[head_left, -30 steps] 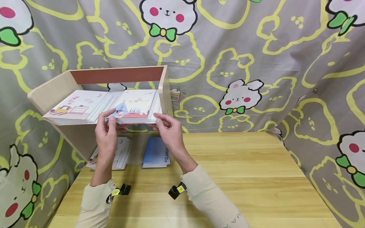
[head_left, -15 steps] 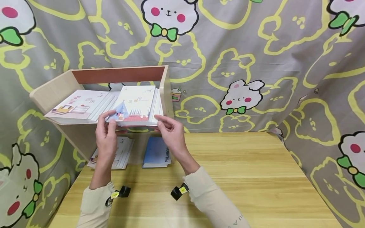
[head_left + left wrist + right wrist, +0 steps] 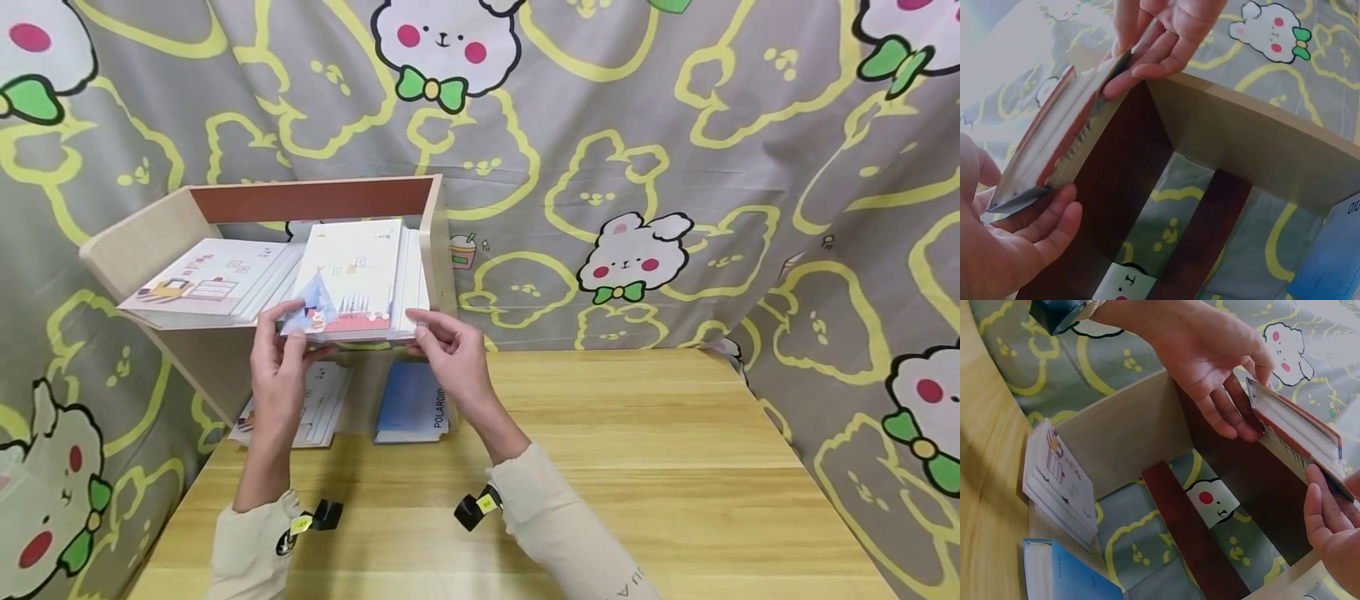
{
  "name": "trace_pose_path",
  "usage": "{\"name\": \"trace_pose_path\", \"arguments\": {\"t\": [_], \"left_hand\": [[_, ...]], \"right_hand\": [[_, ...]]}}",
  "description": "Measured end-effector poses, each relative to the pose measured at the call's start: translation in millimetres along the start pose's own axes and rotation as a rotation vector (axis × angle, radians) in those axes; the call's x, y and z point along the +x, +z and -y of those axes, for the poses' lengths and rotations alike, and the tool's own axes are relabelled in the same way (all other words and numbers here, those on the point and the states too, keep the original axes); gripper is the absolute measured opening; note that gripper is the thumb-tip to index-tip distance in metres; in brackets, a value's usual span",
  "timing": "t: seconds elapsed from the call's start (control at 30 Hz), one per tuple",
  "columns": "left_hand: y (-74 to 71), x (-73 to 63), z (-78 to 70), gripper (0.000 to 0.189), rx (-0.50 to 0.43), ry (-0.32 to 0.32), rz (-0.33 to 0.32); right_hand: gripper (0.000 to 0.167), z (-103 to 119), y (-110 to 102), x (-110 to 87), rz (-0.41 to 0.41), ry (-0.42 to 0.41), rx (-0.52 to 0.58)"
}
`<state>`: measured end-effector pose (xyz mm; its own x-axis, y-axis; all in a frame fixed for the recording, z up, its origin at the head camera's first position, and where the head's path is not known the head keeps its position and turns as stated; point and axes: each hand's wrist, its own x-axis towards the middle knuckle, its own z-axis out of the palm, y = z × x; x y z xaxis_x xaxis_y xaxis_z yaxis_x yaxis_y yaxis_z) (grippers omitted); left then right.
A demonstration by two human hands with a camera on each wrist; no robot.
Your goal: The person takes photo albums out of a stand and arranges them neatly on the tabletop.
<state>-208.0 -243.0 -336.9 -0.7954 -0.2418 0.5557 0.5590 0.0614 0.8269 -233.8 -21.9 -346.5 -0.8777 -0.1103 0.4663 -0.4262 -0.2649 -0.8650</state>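
Both hands hold a thick photo album (image 3: 356, 275) with a blue tent drawn on its pale cover, over the front edge of the upper shelf. My left hand (image 3: 281, 362) pinches its near left corner, thumb on top and fingers underneath. At the near right corner, my right hand (image 3: 459, 354) grips it the same way. The left wrist view shows the album's page edges (image 3: 1054, 134) between its covers, with fingers below. Another album (image 3: 206, 279) with a yellow vehicle on its cover lies on the shelf to the left.
A wooden shelf unit (image 3: 438, 250) stands at the back left of the wooden table (image 3: 637, 467). Below the upper shelf lie a blue album (image 3: 408, 404) marked POLAROID and a white album (image 3: 322, 404). A patterned curtain (image 3: 525, 183) hangs behind and at both sides.
The tent album has come a little toward me and its near edge sits lower, so more of its cover shows. Both hands have moved slightly down with it and keep their grip.
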Motion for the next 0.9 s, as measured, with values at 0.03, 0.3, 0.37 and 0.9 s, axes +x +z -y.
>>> {"name": "trace_pose_path", "arguments": {"t": [0.03, 0.3, 0.37, 0.9], "left_hand": [[-0.4, -0.6, 0.6, 0.037, -0.011, 0.000, 0.003], [-3.7, -5.9, 3.6, 0.038, -0.075, -0.018, 0.002], [-4.4, -6.6, 3.5, 0.039, -0.098, -0.023, 0.002], [-9.5, -9.9, 4.2, 0.048, -0.227, -0.031, 0.048]], "right_hand": [[0.025, -0.1, 0.0, -0.3, 0.002, 0.000, 0.001], [0.025, -5.8, -0.9, -4.0, 0.029, 0.009, 0.000], [0.025, -6.9, -0.7, -4.3, 0.035, 0.008, 0.009], [0.035, -5.0, -2.6, -5.3, 0.054, 0.041, 0.068]]}}
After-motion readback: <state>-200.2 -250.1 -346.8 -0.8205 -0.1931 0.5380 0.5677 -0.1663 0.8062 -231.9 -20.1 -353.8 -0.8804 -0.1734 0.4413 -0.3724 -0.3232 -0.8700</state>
